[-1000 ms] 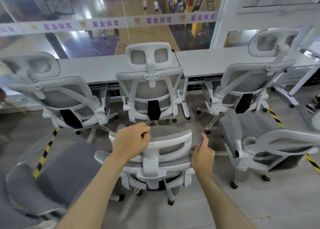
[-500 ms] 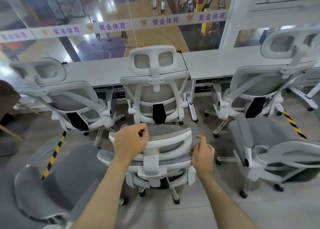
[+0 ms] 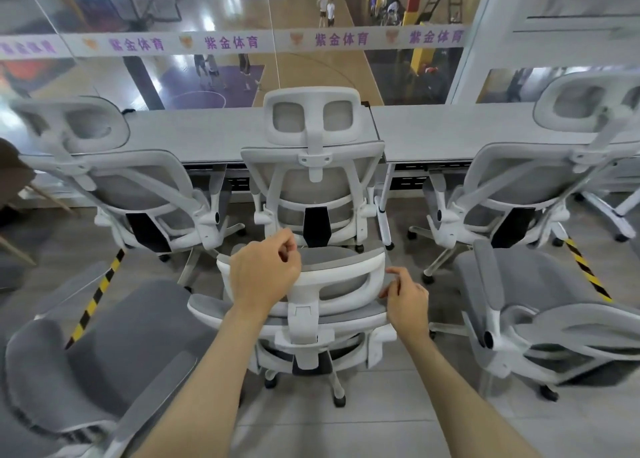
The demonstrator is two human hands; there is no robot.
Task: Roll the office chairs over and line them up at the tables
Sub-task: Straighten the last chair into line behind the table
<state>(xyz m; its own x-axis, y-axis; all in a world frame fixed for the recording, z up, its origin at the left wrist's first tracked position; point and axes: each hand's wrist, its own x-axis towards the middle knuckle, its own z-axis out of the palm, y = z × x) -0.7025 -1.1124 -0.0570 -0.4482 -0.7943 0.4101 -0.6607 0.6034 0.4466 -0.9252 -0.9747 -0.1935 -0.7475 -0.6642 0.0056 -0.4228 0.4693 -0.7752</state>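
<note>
Light: even, diffuse indoor, moderately bright. White glare streaks on the court floor (image 3: 166,87) behind the glass wall (image 3: 104,7), with hazy reflections upper left. Soft, shallow shadows under the chairs on the grey floor (image 3: 381,423). Strong wide-angle distortion: tabletop (image 3: 207,132) edge bows, left chair (image 3: 138,180) and right chair (image 3: 526,177) lean outward. Both are smeared at the headrests; frame edges soft. Centre chair (image 3: 311,177), left hand (image 3: 265,274) and right hand (image 3: 407,300) sharp.

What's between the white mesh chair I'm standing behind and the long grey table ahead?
Another white-framed grey mesh office chair with a headrest, pulled up at the long grey table, beyond the near white mesh chair. The head view shows it.
</note>
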